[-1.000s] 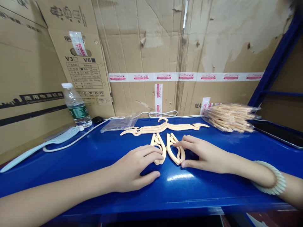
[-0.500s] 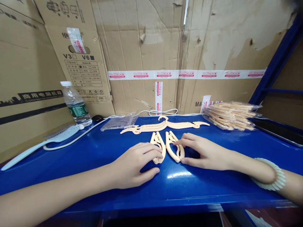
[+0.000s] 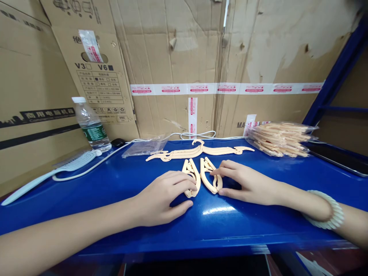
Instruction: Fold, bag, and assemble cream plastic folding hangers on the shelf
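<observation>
Head view: two folded cream hanger pieces are set side by side on the blue table (image 3: 212, 234), between the hands. On the left folded piece (image 3: 197, 177) the fingers of the left hand (image 3: 165, 197) are laid, with its thumb held apart from them over the table. The right folded piece (image 3: 204, 180) is touched by the index finger and thumb of the right hand (image 3: 244, 182); whether it is pinched cannot be told. Just behind both pieces, an opened hanger (image 3: 218, 152) is laid flat, its hook pointed toward the cardboard (image 3: 169, 65). At the right, a stack of bagged hangers (image 3: 283, 140) is placed near a dark flat device (image 3: 339, 159). At the left, a bottle (image 3: 94, 132) is stood near a pale hairbrush (image 3: 79, 161).
</observation>
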The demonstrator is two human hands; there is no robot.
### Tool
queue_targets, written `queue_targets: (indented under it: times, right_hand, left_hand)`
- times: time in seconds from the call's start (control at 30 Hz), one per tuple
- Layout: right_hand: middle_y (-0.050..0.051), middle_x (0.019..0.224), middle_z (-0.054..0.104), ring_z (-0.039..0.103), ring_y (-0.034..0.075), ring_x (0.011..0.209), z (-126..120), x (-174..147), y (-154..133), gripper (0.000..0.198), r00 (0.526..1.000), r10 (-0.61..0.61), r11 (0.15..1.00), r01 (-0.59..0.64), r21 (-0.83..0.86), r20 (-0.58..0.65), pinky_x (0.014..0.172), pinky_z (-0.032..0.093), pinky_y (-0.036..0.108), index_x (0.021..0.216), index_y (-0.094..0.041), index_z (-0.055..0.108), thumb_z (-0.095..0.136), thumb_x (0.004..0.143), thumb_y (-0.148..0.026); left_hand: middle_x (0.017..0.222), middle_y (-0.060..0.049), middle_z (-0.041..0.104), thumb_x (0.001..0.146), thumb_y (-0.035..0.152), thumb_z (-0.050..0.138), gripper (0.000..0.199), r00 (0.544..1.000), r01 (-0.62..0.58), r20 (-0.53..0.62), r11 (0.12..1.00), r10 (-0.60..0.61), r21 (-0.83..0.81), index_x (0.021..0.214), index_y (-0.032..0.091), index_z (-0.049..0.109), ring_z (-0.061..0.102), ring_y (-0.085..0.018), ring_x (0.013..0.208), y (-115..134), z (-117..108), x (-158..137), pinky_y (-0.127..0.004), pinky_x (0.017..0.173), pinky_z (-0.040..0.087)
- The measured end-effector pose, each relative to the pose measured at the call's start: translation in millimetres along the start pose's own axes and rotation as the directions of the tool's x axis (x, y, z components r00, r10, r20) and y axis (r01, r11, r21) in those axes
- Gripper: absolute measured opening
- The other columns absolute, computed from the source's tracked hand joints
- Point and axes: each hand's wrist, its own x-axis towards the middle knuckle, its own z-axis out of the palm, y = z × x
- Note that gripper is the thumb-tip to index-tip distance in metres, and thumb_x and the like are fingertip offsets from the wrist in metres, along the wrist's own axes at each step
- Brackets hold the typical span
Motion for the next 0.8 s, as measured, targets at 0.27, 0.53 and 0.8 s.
queue_targets:
  times: [0.27, 0.53, 0.8]
  right_hand:
    - [0.009, 0.101, 0.055, 0.054, 0.022, 0.092, 1.1, -0.9, 1.6, 0.044, 1.000, -0.009, 1.000, 0.009, -0.008, -0.011, 0.085, 0.044, 0.038, 0.123, -0.017, 0.055, 0.051, 0.091, -0.047]
    - [0.009, 0.101, 0.056, 0.054, 0.022, 0.093, 1.5, -0.9, 2.6, 0.045, 1.000, -0.021, 1.000, 0.020, -0.007, -0.018, 0.085, 0.044, 0.038, 0.126, -0.018, 0.054, 0.051, 0.091, -0.047]
    - [0.009, 0.100, 0.057, 0.055, 0.022, 0.091, 1.3, -1.7, 2.8, 0.044, 0.999, -0.037, 0.999, 0.037, 0.009, -0.031, 0.084, 0.045, 0.037, 0.124, -0.018, 0.056, 0.052, 0.091, -0.047]
  left_hand:
    - [0.115, -0.007, 0.064, 0.087, 0.015, 0.054, 0.021, 0.995, -0.063, -0.078, 0.998, 0.063, 0.006, 0.107, 0.018, 0.059, 0.057, -0.018, 0.111, -1.6, 2.9, 0.5, -0.033, 0.098, 0.044]
    - [0.109, -0.004, 0.066, 0.086, 0.007, 0.050, 0.019, 0.990, -0.080, -0.117, 0.996, 0.082, 0.025, 0.095, 0.019, 0.062, 0.059, -0.016, 0.105, -0.3, 0.5, 0.9, -0.032, 0.096, 0.044]
    - [0.104, -0.005, 0.068, 0.086, 0.006, 0.049, 0.017, 0.984, -0.090, -0.153, 0.996, 0.093, 0.024, 0.091, 0.018, 0.061, 0.060, -0.016, 0.104, 0.9, 0.3, 1.4, -0.031, 0.094, 0.044]
